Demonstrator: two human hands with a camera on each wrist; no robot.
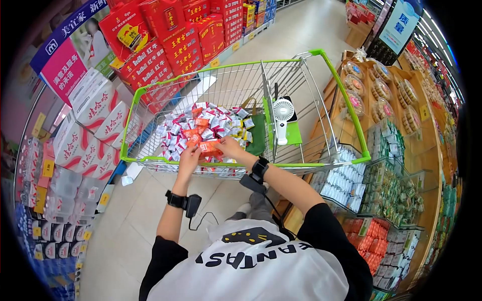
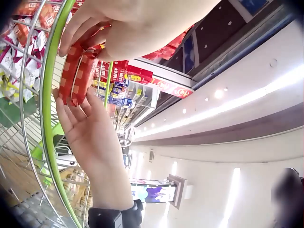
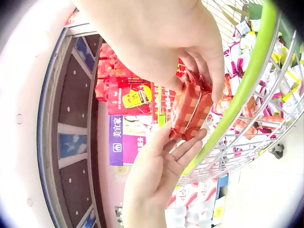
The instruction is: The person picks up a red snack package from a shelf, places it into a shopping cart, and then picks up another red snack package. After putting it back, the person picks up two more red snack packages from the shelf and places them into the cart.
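Note:
Red-orange checked snack packets [image 2: 84, 78] are held between both hands over the near rim of the shopping cart [image 1: 231, 162]. My left hand [image 1: 188, 161] pinches one end; in the left wrist view its thumb and fingers curl round the packets' upper end. At the other end, my right hand [image 1: 234, 149] grips with thumb and fingers, seen close up in the right wrist view around the wrapper's crimped edge. Below them lies a heap of small white-and-pink wrapped packets [image 1: 170, 133], with several more orange packets [image 1: 202, 122] on top.
A green bag [image 1: 257, 133] lies beside the heap. A white handheld fan [image 1: 282, 113] and a phone rest in the cart's child seat. Stacked red drink cartons [image 1: 150, 65] and white boxes [image 1: 98, 110] stand at left; wooden shelves of packaged snacks [image 1: 386, 185] line the right.

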